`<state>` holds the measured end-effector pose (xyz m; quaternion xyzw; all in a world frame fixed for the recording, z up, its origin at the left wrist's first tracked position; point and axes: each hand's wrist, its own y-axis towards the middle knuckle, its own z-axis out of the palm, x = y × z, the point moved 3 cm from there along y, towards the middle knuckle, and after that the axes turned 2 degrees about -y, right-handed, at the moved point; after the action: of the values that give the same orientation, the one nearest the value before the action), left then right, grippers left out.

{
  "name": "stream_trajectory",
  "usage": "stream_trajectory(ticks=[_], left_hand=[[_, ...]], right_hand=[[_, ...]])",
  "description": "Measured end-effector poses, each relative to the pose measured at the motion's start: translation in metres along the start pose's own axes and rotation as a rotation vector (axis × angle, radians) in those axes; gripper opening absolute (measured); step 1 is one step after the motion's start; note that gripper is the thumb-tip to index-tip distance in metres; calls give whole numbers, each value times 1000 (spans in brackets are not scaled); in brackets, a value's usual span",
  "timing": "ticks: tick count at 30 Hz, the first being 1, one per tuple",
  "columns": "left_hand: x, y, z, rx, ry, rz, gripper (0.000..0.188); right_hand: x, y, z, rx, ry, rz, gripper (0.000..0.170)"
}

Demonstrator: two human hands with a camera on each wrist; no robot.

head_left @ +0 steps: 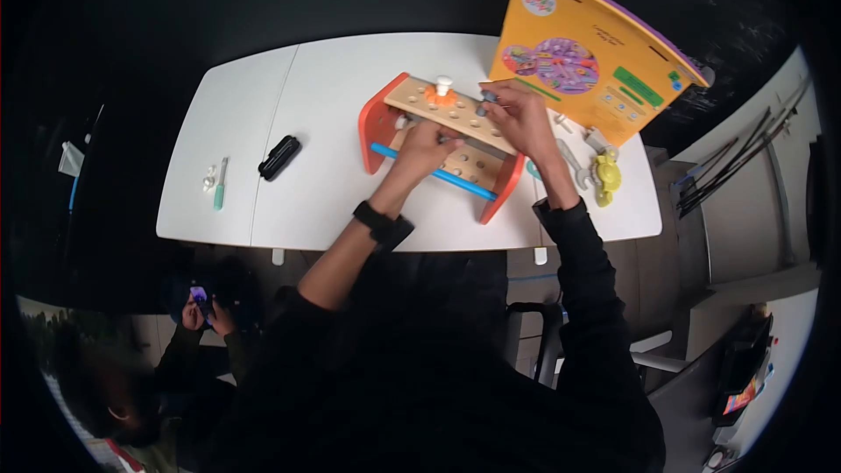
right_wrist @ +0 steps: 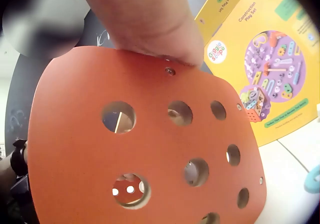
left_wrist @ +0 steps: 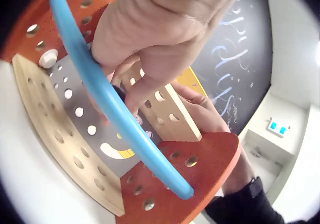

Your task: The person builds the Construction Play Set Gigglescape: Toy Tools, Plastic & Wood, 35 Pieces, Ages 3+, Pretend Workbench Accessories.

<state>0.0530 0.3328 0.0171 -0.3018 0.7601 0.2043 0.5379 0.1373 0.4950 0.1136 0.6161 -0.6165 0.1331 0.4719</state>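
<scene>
A toy workbench with red-orange side panels (head_left: 374, 127) and perforated wooden boards stands on the table. My right hand (head_left: 524, 118) pinches a grey toy bolt (head_left: 487, 98) at the top board (head_left: 464, 116), near its right end. My left hand (head_left: 422, 151) reaches in over the blue bar (left_wrist: 107, 96), beneath the top board. Its thumb and fingers pinch a small dark grey piece (left_wrist: 119, 92), mostly hidden by the fingers. A white bolt (head_left: 444, 85) stands upright in an orange toy piece (head_left: 441, 98) on the top board. In the right wrist view, the side panel (right_wrist: 155, 139) hides the right fingers.
Behind the bench stands a yellow toy box (head_left: 569, 52). To the right lie a grey toy wrench (head_left: 571, 162) and a yellow-green toy piece (head_left: 606, 177). A black case (head_left: 280, 158) and a green-handled screwdriver (head_left: 220, 186) lie left. Another person holds a phone (head_left: 201, 298).
</scene>
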Motion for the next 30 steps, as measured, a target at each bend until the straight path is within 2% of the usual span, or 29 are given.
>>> stream_trajectory(ticks=[2,3,5,6,11,13,15,19,22,26,28,30], left_hand=[[7,9,8,-110,-333,62,44],[-1,6,4,-119,-333,40,44],[-25,3,2,17,-629,-89,53],[-34,-1,0,14,-660,-148,51],[-39,5,5,118,-766,-190,55],[-45,0,4,98,-702,-140,53],[-46,-2,4,56,-778,-225,50],[-40,4,0,70,-849,-223,49],[-40,4,0,102,-940,-224,47],[-35,9,0,118,-917,-207,48],[-40,6,1,54,-913,-244,48],[-43,3,1,90,-977,-235,49]], right_hand=[[4,0,2,-6,-21,9,26],[4,0,4,9,-7,19,26],[0,-1,6,107,-9,-35,22],[-5,0,6,105,-26,-62,19],[-17,1,4,49,11,22,17],[-20,-1,5,86,22,18,16],[-25,-1,6,65,67,40,16],[-35,2,9,62,122,29,16],[-31,1,5,112,-167,67,20],[-29,3,4,102,-139,72,21],[-30,2,7,40,30,-36,20],[-27,3,6,85,61,36,20]])
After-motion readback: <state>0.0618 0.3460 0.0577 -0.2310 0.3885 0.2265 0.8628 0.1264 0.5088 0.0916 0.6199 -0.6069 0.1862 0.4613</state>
